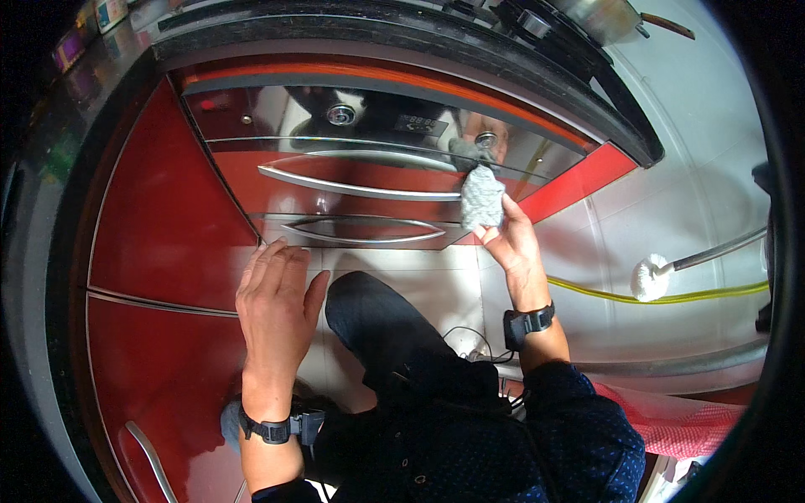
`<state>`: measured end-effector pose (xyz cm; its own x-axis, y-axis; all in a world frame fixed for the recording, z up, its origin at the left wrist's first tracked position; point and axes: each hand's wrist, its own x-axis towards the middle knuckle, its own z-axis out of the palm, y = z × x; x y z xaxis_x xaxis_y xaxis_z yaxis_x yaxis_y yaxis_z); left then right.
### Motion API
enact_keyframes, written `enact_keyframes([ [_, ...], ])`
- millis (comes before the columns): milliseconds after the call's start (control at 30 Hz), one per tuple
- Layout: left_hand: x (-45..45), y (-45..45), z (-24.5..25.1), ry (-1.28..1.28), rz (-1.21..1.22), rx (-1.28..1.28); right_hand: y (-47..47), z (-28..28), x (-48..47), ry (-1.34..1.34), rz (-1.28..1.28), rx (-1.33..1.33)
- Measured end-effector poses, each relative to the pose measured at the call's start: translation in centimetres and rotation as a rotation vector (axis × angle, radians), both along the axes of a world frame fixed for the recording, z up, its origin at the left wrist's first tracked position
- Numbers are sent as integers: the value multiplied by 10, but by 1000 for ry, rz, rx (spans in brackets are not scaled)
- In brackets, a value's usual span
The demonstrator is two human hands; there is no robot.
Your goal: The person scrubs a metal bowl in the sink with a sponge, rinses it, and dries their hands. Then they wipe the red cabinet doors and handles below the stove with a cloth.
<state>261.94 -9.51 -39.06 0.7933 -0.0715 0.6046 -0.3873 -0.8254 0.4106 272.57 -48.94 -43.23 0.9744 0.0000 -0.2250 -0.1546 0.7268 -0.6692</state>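
Note:
My right hand (517,242) grips a crumpled light grey cloth (483,198) by its lower edge, in front of the right end of the curved metal handle (358,188) of a built-in oven. The glossy control panel (283,119) above the handle reflects the cloth and hand. A second curved handle (365,237) sits on the lower drawer. My left hand (277,289) holds nothing; its fingers point forward near the oven's lower left corner, beside a red cabinet door (163,207). Whether its fingertips touch the cabinet cannot be told.
A dark countertop edge (377,38) runs above the oven, with a gas hob and a metal pot (597,19) at the upper right. A white round brush (651,278) and a yellow hose (591,292) lie at the right. A pink checked cloth (679,424) hangs at the lower right.

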Motion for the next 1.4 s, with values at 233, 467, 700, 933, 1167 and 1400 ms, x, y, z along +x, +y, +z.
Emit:
enact_keyframes([
  [233,-1,-1,-1,16,-9,13,-38,40,-21,16,-168,-27],
  [467,0,-1,-1,23,-9,42,-31,11,-18,-558,-704,-1130],
  [700,2,-2,-1,29,-32,22,-20,-40,11,-900,-621,-2171],
  [933,2,0,-4,32,-8,-7,-14,-35,7,-835,-324,-2352],
  [1167,2,3,-4,34,-15,-4,158,-60,37,-1307,-626,-1899],
  [1400,0,2,-6,77,-19,37,253,-42,57,-1404,-290,-1941],
])
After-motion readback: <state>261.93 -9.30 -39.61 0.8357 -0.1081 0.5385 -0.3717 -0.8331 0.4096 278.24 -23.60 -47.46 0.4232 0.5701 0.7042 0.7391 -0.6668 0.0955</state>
